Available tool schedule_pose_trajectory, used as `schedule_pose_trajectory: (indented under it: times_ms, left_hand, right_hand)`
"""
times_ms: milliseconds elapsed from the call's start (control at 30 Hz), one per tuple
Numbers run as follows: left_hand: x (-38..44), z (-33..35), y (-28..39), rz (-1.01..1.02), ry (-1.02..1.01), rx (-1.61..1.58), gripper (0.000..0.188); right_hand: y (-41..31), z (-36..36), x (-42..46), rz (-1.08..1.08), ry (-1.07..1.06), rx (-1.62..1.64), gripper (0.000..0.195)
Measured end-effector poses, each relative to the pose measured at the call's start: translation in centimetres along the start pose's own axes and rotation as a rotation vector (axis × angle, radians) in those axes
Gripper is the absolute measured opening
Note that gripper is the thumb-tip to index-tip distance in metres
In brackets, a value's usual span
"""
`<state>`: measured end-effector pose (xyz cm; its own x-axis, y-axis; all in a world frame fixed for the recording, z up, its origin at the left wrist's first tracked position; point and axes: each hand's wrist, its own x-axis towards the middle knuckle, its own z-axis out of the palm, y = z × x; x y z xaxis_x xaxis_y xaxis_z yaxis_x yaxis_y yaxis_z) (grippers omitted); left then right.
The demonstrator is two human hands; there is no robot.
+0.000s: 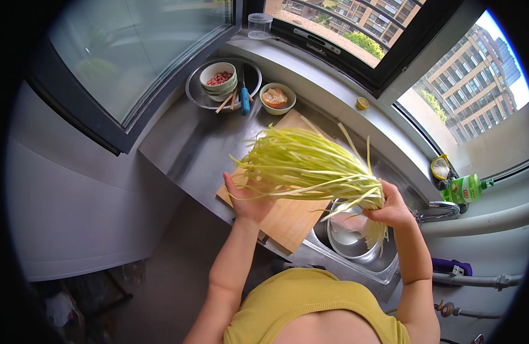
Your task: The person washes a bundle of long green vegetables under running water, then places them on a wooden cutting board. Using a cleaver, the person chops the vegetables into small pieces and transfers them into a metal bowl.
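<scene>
A large bunch of long, thin yellow-green stalks, likely garlic chives (307, 163), lies sideways in the air above a wooden cutting board (290, 219). My right hand (391, 206) is closed around the pale lower ends, whose tips hang down over the sink. Under the leafy end is my left hand (253, 200), palm up with thumb and fingers spread; part of it is hidden by the stalks, and whether it touches them is unclear. Below the right end of the bunch, a metal bowl (363, 253) in the sink holds water and something pinkish.
Behind the board, a steel basin (191, 92) holds stacked bowls with peanuts (219, 78), chopsticks and a blue-handled knife (245, 101). Beside it stands a small bowl (278, 110). A faucet (441, 210) and green soap bottle (464, 189) are right. An open window sash (131, 116) juts in at left.
</scene>
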<state>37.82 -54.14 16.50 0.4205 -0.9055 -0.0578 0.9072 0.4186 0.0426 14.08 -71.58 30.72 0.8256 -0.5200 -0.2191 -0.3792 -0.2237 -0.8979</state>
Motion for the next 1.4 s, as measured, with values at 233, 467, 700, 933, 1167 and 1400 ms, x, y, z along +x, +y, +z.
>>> schedule_pose_trajectory:
  times_ms: [233,467,700,933,1167,1400]
  left_hand:
    - [2.4,-2.6,8.3,0.153,0.282,0.146,0.065]
    - [5.4,-6.8,19.1,0.07,0.79,0.388,0.04]
    - [4.1,-2.7,9.6,0.884,0.37,2.208,0.049]
    - [8.1,-1.5,-4.9,-0.076,-0.336,2.782,0.067]
    - [8.7,-2.7,-5.1,-0.276,-0.411,2.877,0.072]
    - [10.9,-3.4,-7.7,0.016,-0.557,2.779,0.069]
  right_hand:
    - [2.8,3.2,5.3,-0.065,-0.203,-0.217,0.046]
    - [9.8,8.6,13.3,-0.114,-0.138,-0.772,0.042]
    - [13.3,11.2,15.0,-0.094,0.095,-0.842,0.053]
    - [16.2,6.7,9.2,-0.281,0.427,-0.579,0.058]
    - [26.5,2.3,3.4,0.212,0.899,0.153,0.035]
    - [28.0,7.1,8.0,0.293,0.952,0.827,0.047]
